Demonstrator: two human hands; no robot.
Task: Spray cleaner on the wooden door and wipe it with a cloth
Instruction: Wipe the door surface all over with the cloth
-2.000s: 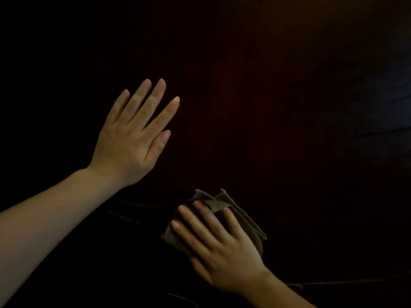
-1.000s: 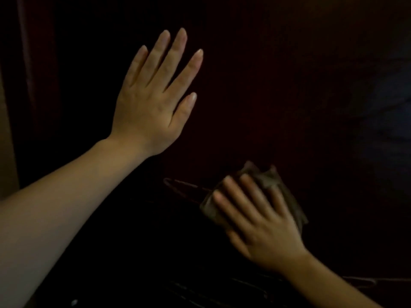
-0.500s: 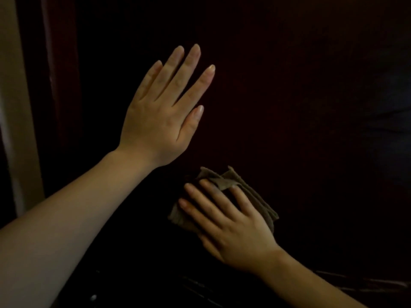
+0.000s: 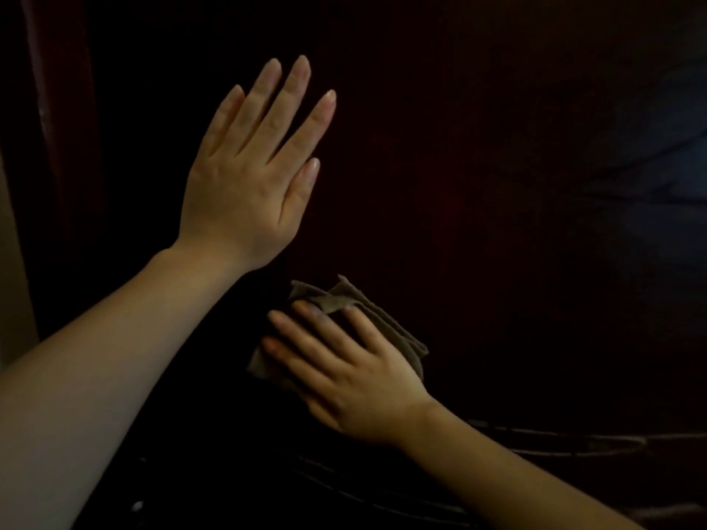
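Head view: a dark wooden door (image 4: 497, 185) is seen filling nearly the whole frame, dimly lit, with a faint sheen towards its right side. The left hand (image 4: 245, 193) is laid flat against the door at upper left, its fingers (image 4: 290, 105) straight, slightly spread and pointed up and a little to the right; nothing is held in it.

Below and to the right, the right hand (image 4: 359, 384) is pressed on a cloth (image 4: 398, 334), which is pinned flat to the door under palm and fingers. These fingers are stretched out, spread and pointed up-left, not curled round the cloth (the thumb is hidden, so its part cannot be told). The cloth is brownish and folded in layers; its edges are shown past the fingertips and along the hand's right side, and one small flap is laid over a fingertip or two. The hands are apart, the left wrist being near the cloth's upper corner.

Thin moulding lines (image 4: 574, 439) are seen across the door at lower right, beyond the right wrist. A reddish strip (image 4: 57, 109) is seen at far left, with a pale wall (image 4: 9, 285) beside it.
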